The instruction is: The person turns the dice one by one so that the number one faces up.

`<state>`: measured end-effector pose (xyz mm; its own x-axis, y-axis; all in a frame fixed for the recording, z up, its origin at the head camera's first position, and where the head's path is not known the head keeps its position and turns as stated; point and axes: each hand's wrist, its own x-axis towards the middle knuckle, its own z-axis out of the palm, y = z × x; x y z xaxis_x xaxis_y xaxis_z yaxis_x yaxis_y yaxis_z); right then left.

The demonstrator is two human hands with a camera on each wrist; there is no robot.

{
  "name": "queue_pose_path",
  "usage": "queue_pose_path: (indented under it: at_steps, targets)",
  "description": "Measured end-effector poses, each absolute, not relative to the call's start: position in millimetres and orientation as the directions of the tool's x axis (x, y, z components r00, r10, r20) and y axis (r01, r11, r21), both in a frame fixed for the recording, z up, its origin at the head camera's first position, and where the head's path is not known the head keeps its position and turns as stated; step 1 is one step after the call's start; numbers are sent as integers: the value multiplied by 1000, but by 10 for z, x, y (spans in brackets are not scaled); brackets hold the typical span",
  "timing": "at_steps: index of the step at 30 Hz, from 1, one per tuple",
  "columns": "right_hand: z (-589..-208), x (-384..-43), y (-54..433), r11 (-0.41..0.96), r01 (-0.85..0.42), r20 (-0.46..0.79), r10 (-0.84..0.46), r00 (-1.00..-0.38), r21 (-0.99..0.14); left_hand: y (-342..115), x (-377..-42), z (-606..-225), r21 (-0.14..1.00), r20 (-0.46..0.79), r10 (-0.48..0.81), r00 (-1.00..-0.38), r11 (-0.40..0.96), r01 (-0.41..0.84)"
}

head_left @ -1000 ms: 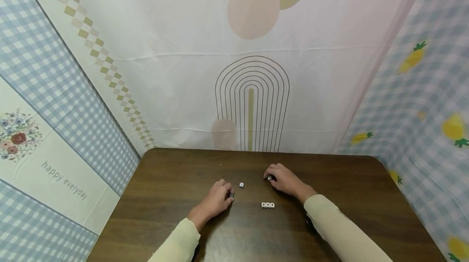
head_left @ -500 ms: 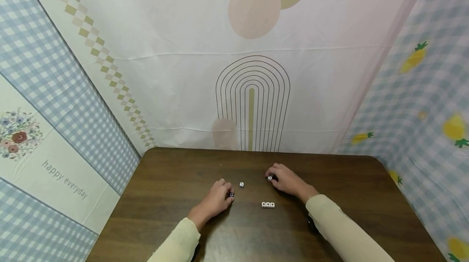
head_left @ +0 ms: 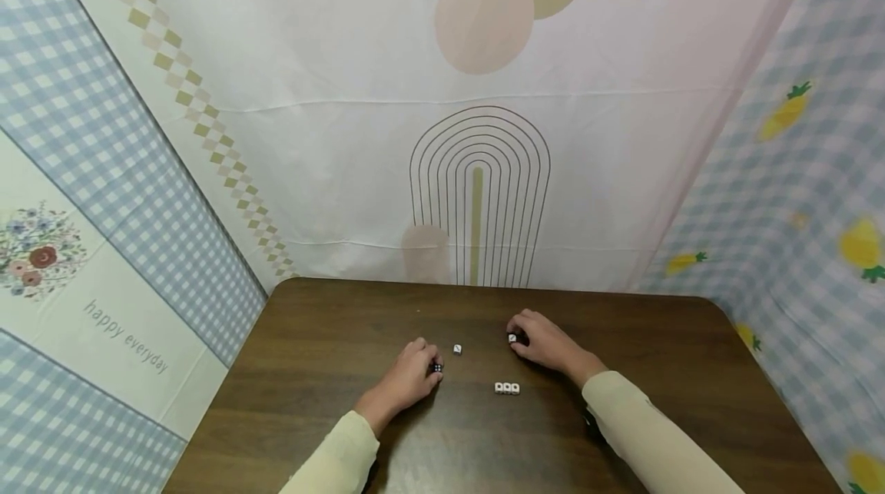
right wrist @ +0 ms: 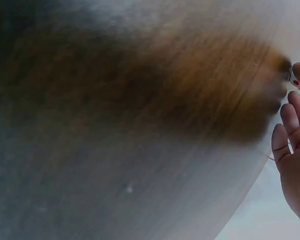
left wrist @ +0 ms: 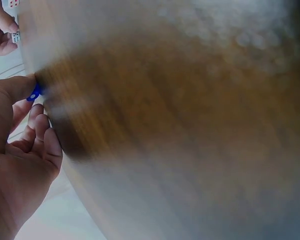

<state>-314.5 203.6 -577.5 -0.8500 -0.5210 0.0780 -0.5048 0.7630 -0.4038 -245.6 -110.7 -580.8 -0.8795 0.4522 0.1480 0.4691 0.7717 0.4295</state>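
Note:
My left hand (head_left: 412,372) rests low over the brown table and pinches a small blue die (left wrist: 34,93) between thumb and fingertip. In the head view that die looks dark with white pips. Farther back and to the right, my right hand (head_left: 546,340) pinches a white die (head_left: 512,338) by thumb and index finger; a red pip shows on it in the right wrist view. One more white die (head_left: 458,349) lies by itself between the hands. Three white dice (head_left: 507,388) stand side by side in a row, nearer to me than the right hand.
The brown wooden table (head_left: 332,317) has rounded far corners. Behind it hangs a pale cloth (head_left: 346,171) with arches and circles. Blue checked cloths (head_left: 145,194) hang at both sides.
My right hand has shifted slightly to the right and towards me, and its die shows more of a white face. The left hand and the dice on the table keep their places.

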Motion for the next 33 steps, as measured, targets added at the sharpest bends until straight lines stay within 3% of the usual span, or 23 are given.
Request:
queue_pose_path:
  at_steps: [33]
  targets:
    - [-5824,-3117,2013,710,-536,183,-515,-838,-456,-1096,-2454,-5804,436,151,446,-882,771,465]
